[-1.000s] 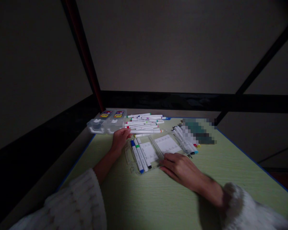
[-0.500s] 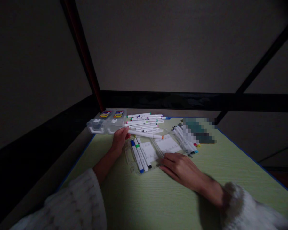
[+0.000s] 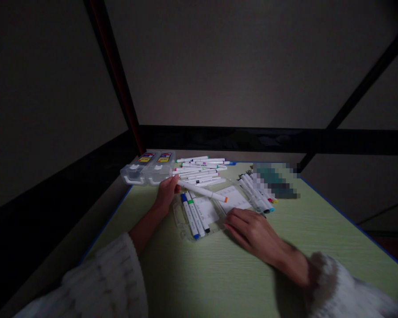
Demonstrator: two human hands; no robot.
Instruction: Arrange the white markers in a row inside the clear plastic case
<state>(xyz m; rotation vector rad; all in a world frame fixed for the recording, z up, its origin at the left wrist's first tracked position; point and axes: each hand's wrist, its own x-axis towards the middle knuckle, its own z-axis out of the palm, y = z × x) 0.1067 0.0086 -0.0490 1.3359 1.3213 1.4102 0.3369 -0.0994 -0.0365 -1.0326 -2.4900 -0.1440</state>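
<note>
My left hand (image 3: 166, 192) pinches one end of a white marker with an orange tip (image 3: 202, 191), held slantwise above an open clear plastic case (image 3: 208, 211). Three markers with blue, green and black caps (image 3: 194, 213) lie in the case's left half. My right hand (image 3: 252, 230) rests flat with fingers stretched out on the case's near right edge. Both arms wear white knitted sleeves.
A heap of several white markers (image 3: 200, 170) lies behind the case. Two shut clear cases (image 3: 148, 172) sit at the table's far left corner. More markers (image 3: 256, 191) lie at right beside a blurred patch. The green table (image 3: 219, 274) has blue edges; the room is dark.
My left hand lifted the orange-tipped marker out of the heap and swung it down toward the open case. My right hand stayed on the case.
</note>
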